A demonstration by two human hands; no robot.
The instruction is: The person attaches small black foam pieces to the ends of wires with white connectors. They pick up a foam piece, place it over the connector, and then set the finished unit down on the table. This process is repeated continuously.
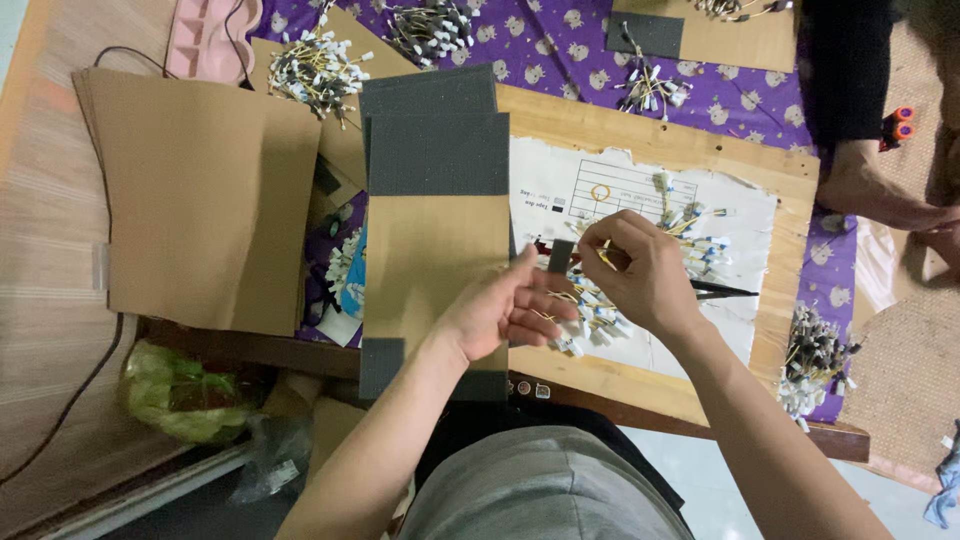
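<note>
Grey strip [561, 256] seemingly between hands [570, 290].

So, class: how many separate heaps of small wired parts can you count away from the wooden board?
4: one heap top left, one top centre, one above the board, one at its right. More may be hidden.

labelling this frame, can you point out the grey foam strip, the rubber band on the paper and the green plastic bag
grey foam strip [561, 256], head view, middle of the strip
rubber band [600, 192], head view, its yellow ring
green plastic bag [180, 395], head view, crumpled middle
</note>
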